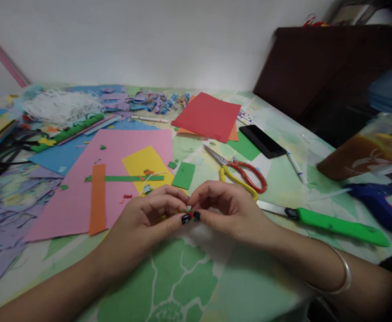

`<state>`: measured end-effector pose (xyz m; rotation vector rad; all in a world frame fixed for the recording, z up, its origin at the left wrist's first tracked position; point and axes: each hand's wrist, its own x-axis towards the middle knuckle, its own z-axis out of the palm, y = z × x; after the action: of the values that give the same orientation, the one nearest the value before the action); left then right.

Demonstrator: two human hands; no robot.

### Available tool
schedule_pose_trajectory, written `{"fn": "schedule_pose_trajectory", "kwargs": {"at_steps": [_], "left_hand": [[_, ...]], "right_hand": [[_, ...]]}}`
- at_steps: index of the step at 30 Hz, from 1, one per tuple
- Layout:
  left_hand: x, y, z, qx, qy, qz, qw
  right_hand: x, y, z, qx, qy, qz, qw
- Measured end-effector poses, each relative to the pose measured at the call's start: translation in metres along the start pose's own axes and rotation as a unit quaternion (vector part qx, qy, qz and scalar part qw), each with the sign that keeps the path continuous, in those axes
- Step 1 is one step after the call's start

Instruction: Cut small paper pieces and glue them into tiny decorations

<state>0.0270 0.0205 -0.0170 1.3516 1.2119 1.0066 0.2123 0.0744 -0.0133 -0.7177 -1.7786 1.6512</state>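
My left hand (149, 214) and my right hand (226, 210) meet over the front middle of the table, thumbs and fingertips pinched together. Between them is a tiny red and green paper piece (191, 214), mostly hidden by the fingertips. Just beyond my hands lie a small green paper rectangle (184, 175) and a yellow sheet (137, 163). A green strip (122, 178) and an orange strip (97, 201) rest on a pink sheet (71, 192) to the left. Scissors with red and yellow handles (236, 170) lie open past my right hand.
A green utility knife (340, 227), blade out, lies beside my right forearm. Farther right are a blue glue gun (380, 201) and a cup of brown drink (367, 147). A phone (262, 141) and red paper (209, 116) lie behind. White string (61, 106) and purple scraps (1, 241) sit left.
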Motion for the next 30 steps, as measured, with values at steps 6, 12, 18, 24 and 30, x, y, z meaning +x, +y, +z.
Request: {"fn": "schedule_pose_trajectory", "kwargs": {"at_steps": [6, 12, 18, 24, 30], "left_hand": [[0.0006, -0.0021, 0.0001, -0.019, 0.010, -0.007, 1.000], [-0.0003, -0.0033, -0.0006, -0.043, -0.004, -0.027, 0.999], [-0.0005, -0.0049, -0.0020, -0.053, -0.018, -0.029, 0.998], [0.0000, -0.0012, 0.0006, 0.016, 0.017, 0.021, 1.000], [-0.0002, -0.0056, 0.0015, 0.052, 0.048, 0.056, 0.996]], "right_hand": [[0.0011, -0.0017, -0.0002, 0.030, -0.003, 0.012, 0.999], [0.0018, -0.0004, -0.0006, 0.078, -0.005, 0.045, 0.996], [0.0016, -0.0014, -0.0004, 0.084, -0.008, 0.046, 0.995], [-0.0010, -0.0001, 0.0022, -0.048, 0.027, -0.038, 0.998], [-0.0052, 0.0019, 0.0032, -0.196, 0.034, -0.129, 0.971]]}}
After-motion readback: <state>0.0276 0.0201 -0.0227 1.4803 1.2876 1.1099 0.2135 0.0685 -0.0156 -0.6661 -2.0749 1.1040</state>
